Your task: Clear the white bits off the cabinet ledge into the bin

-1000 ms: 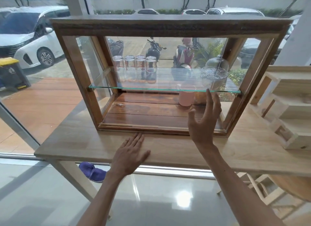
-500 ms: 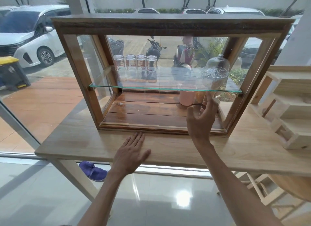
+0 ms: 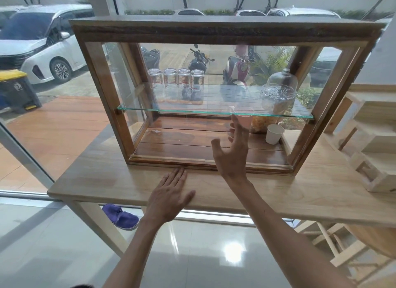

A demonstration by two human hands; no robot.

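Note:
A wooden cabinet (image 3: 102,90) with glass sides stands on a pale wooden table (image 3: 102,180). Its front bottom ledge (image 3: 171,159) runs just beyond my fingers. I cannot make out white bits on the ledge; one small pale speck (image 3: 156,131) lies on the cabinet's dark floor at the left. My left hand (image 3: 169,195) rests flat on the table, fingertips close to the ledge. My right hand (image 3: 233,154) is raised before the cabinet's lower opening, fingers spread, holding nothing. No bin shows indoors.
Upturned glasses (image 3: 175,81) and a glass dome (image 3: 278,90) stand on the glass shelf (image 3: 171,110). A pink cup (image 3: 245,120) and a white paper cup (image 3: 273,134) sit below. A wooden rack (image 3: 375,137) stands at the right. A yellow-lidded bin (image 3: 15,90) stands outside the window.
My right hand has moved left and down across the cabinet front, and the white paper cup it covered now shows. My left hand has stayed flat on the table.

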